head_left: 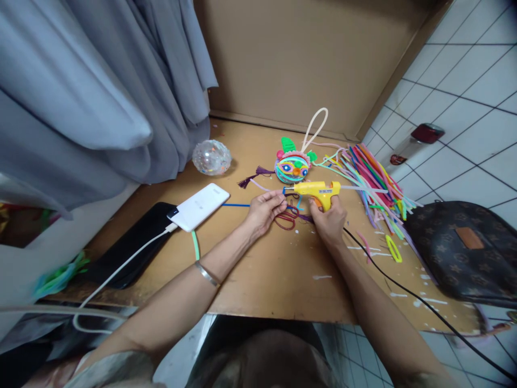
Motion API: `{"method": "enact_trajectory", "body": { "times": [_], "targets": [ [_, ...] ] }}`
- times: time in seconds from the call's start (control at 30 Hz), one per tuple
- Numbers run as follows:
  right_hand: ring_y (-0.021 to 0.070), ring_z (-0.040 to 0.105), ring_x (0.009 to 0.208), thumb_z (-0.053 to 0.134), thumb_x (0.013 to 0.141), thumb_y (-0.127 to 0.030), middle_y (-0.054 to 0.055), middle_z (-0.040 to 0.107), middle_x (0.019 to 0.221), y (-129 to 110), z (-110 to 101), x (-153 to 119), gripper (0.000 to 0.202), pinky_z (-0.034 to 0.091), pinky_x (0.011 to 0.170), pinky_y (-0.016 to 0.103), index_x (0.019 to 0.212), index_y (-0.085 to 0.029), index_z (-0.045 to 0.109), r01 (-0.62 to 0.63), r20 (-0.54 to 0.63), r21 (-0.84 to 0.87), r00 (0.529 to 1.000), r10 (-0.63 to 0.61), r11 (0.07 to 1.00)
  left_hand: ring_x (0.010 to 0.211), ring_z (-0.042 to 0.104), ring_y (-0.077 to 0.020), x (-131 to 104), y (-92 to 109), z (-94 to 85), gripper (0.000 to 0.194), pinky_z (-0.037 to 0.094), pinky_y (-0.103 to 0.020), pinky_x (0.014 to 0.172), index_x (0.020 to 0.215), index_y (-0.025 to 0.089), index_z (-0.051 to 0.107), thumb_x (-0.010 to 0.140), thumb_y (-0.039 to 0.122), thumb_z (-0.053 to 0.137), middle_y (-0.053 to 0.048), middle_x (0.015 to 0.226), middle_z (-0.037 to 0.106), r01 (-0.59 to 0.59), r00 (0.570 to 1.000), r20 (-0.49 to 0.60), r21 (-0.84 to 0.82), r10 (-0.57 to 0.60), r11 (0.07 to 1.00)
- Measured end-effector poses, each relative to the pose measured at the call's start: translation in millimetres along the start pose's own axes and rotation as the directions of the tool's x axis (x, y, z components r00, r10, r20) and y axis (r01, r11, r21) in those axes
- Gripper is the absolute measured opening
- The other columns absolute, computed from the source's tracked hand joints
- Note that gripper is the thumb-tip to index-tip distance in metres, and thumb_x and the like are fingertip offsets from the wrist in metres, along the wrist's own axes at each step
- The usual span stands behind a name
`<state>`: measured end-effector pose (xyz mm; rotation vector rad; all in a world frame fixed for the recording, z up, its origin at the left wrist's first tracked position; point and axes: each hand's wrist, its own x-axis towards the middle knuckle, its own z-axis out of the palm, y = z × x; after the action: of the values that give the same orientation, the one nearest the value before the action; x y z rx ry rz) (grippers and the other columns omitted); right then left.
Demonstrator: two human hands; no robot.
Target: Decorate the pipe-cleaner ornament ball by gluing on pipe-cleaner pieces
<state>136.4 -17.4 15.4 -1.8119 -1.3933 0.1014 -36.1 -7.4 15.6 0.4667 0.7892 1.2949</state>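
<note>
In my right hand [329, 218] is a yellow glue gun [319, 188], its nozzle pointing left with a clear glue stick out of its back. My left hand [264, 213] pinches a small blue piece [285, 190] at the nozzle tip; a dark cord hangs near the fingers. Below them lies a looped dark red cord [287, 221] on the wooden table [266, 275]. Just behind the gun sits a colourful round ornament [291, 167] with eyes, green leaf shapes, a white loop and a purple tassel [258, 173].
A clear ball [212, 157] stands at the back left. A white power bank [200, 206] with a cable rests partly on a black object [133, 245]. Pipe cleaners [371, 178] lie right, beside a brown bag [464, 250]. A black cord [399, 288] trails off right.
</note>
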Motion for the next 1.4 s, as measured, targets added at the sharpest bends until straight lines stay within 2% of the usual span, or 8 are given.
{"method": "enact_trajectory", "body": {
  "times": [0.2, 0.47, 0.67, 0.93, 1.13, 1.3, 1.4],
  "targets": [
    [0.0267, 0.067, 0.072, 0.059, 0.075, -0.048, 0.009, 0.073, 0.076, -0.9, 0.1, 0.1, 0.04, 0.051, 0.074, 0.038, 0.101, -0.017, 0.065, -0.013, 0.005, -0.009, 1.0, 0.013, 1.0, 0.062, 0.066, -0.007, 1.3, -1.1, -1.0, 0.019, 0.061, -0.021, 0.07, 0.078, 0.013, 0.07, 0.069, 0.005, 0.084, 0.0, 0.072, 0.069, 0.007, 1.0, -0.002, 0.007, -0.007, 1.0],
    [0.024, 0.064, 0.064, 0.061, 0.074, -0.048, 0.004, 0.069, 0.068, 1.3, 2.1, 0.5, 0.036, 0.05, 0.068, 0.035, 0.094, -0.019, 0.065, 0.008, -0.071, 0.042, 0.997, -0.005, 0.999, 0.057, 0.063, -0.0053, -2.5, 3.2, 4.0, 0.02, 0.056, -0.016, 0.061, 0.076, 0.012, 0.066, 0.071, 0.003, 0.082, 0.003, 0.066, 0.065, 0.013, 1.0, -0.021, -0.024, -0.013, 1.0],
    [0.0237, 0.063, 0.063, 0.062, 0.073, -0.049, 0.005, 0.07, 0.069, 4.9, 6.0, -0.1, 0.037, 0.05, 0.068, 0.036, 0.094, -0.019, 0.065, 0.046, -0.067, 0.038, 0.997, -0.043, 0.998, 0.056, 0.062, -0.0051, -3.3, 1.4, 3.8, 0.017, 0.054, -0.017, 0.061, 0.075, 0.011, 0.066, 0.073, -0.001, 0.078, 0.002, 0.065, 0.065, 0.023, 1.0, -0.015, -0.034, -0.024, 0.999],
    [0.0229, 0.062, 0.062, 0.062, 0.073, -0.049, 0.003, 0.067, 0.066, 3.9, 4.4, 0.8, 0.035, 0.049, 0.067, 0.035, 0.091, -0.019, 0.064, 0.022, -0.085, 0.056, 0.996, -0.017, 0.998, 0.053, 0.061, -0.0049, -5.1, 3.9, 7.5, 0.016, 0.053, -0.015, 0.057, 0.072, 0.01, 0.066, 0.076, -0.004, 0.073, 0.002, 0.062, 0.064, 0.021, 0.999, -0.046, -0.035, -0.022, 0.999],
    [0.0248, 0.063, 0.066, 0.06, 0.073, -0.049, 0.006, 0.07, 0.072, 1.7, 5.4, -1.6, 0.04, 0.049, 0.07, 0.037, 0.097, -0.018, 0.066, 0.026, -0.073, 0.026, 0.997, -0.024, 0.999, 0.054, 0.061, -0.005, -3.8, 3.2, 6.1, 0.017, 0.054, -0.016, 0.059, 0.074, 0.011, 0.065, 0.072, -0.001, 0.078, 0.003, 0.062, 0.063, 0.015, 0.999, -0.028, -0.01, -0.015, 1.0],
    [0.0241, 0.062, 0.065, 0.06, 0.072, -0.049, 0.005, 0.067, 0.068, 0.4, 3.0, -0.3, 0.036, 0.048, 0.068, 0.036, 0.091, -0.019, 0.064, -0.011, -0.103, 0.054, 0.995, 0.016, 0.999, 0.058, 0.063, -0.0059, 0.7, 0.0, 0.9, 0.022, 0.057, -0.018, 0.062, 0.077, 0.013, 0.065, 0.069, 0.006, 0.084, 0.003, 0.066, 0.065, -0.005, 1.0, 0.0, 0.009, 0.005, 1.0],
    [0.0235, 0.062, 0.064, 0.059, 0.072, -0.049, 0.005, 0.068, 0.069, -0.9, 3.8, -2.6, 0.038, 0.049, 0.069, 0.036, 0.093, -0.019, 0.065, 0.024, -0.088, 0.046, 0.996, -0.019, 0.999, 0.057, 0.062, -0.0054, 0.7, 0.5, 0.9, 0.023, 0.057, -0.017, 0.062, 0.076, 0.013, 0.064, 0.069, 0.006, 0.085, 0.003, 0.065, 0.064, -0.006, 1.0, -0.005, 0.014, 0.006, 1.0]
  ]
}}
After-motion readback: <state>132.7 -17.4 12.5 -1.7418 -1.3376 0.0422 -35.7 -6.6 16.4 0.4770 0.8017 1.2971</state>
